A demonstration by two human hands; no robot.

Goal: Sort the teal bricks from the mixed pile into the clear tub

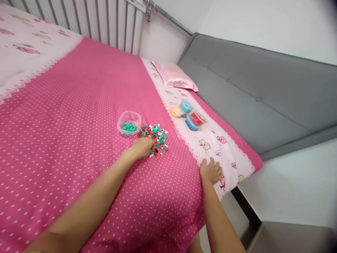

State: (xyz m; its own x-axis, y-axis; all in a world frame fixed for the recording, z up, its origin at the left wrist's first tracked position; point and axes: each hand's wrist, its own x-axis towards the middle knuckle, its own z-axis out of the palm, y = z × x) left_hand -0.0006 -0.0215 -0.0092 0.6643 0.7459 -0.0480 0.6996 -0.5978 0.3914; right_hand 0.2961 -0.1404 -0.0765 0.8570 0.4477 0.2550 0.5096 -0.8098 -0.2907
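Right of the bead pile (154, 136), the right hand (210, 171) lay loosely open on the bed (79, 133), holding nothing. The left hand (143, 147) touched the pile's near edge, its fingers (150, 143) curled; whether they held a bead, I could not tell. Just left of the pile stood a clear tub (129, 123) of green beads; beyond it to the right, four small tubs (188, 113), a pink pillow (173, 75) and a grey headboard (263, 91).

Light: bright, even, diffuse.
Shadows: faint, soft, beside left hand (142, 147) on bedsheet (79, 140).
Edges: wide-angle bending; dark right corners.
Focus: sharp centrally.
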